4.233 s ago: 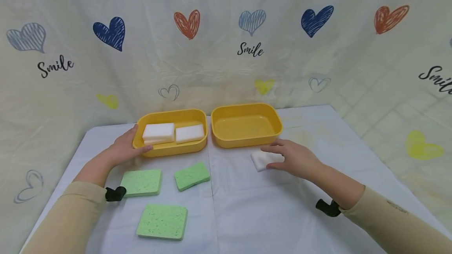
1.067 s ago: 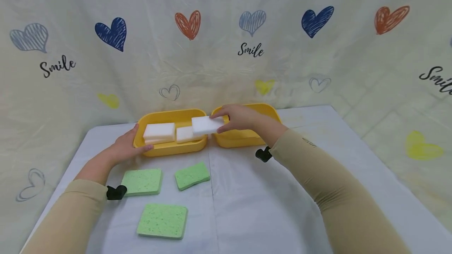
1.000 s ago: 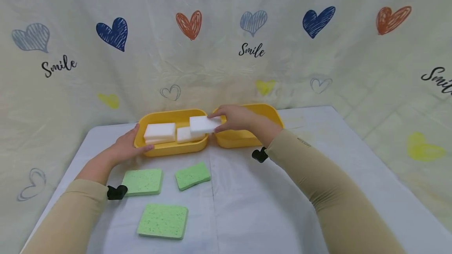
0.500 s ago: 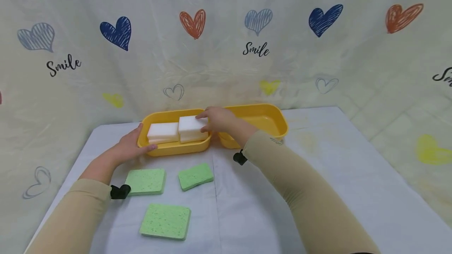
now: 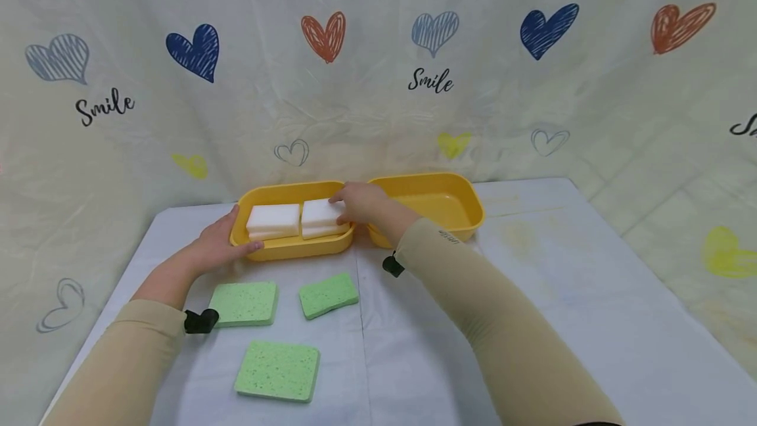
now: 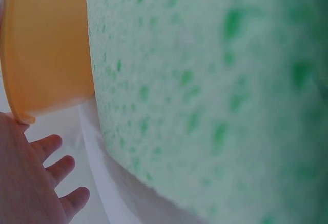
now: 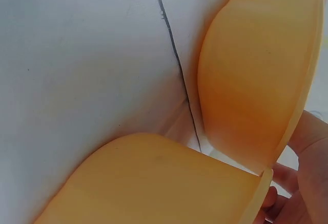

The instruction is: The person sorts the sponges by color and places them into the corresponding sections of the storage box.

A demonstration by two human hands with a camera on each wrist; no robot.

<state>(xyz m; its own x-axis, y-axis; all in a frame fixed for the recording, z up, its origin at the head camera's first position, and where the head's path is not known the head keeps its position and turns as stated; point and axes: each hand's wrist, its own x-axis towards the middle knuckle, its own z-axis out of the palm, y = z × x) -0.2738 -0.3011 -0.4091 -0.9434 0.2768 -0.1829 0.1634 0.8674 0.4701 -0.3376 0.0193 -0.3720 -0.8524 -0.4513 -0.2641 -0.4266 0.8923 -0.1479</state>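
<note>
My left hand (image 5: 215, 242) rests against the left corner of a yellow tray (image 5: 292, 252), its thumb over the front rim. In the left wrist view several fingers (image 6: 60, 168) are spread below the tray rim. Two stacks of white sponges lie side by side in this tray, the left stack (image 5: 273, 217) and the right stack (image 5: 319, 212). At the tray's right end my right hand (image 5: 368, 204) pinches the top white sponge of the right stack by its right edge. The right wrist view shows curled fingers beyond the rims, with the sponge hidden.
A second yellow tray (image 5: 476, 212) stands at the right, touching or nearly touching the first. Three green sponges lie on the white cloth in front: a left one (image 5: 245, 303), a right one (image 5: 328, 296) and a near one (image 5: 278, 371). A printed curtain (image 5: 367, 110) hangs behind.
My right hand took the white sponge from the table at right, carried it left and lowered it onto the single white sponge in the left tray. My left hand stayed at the tray.
</note>
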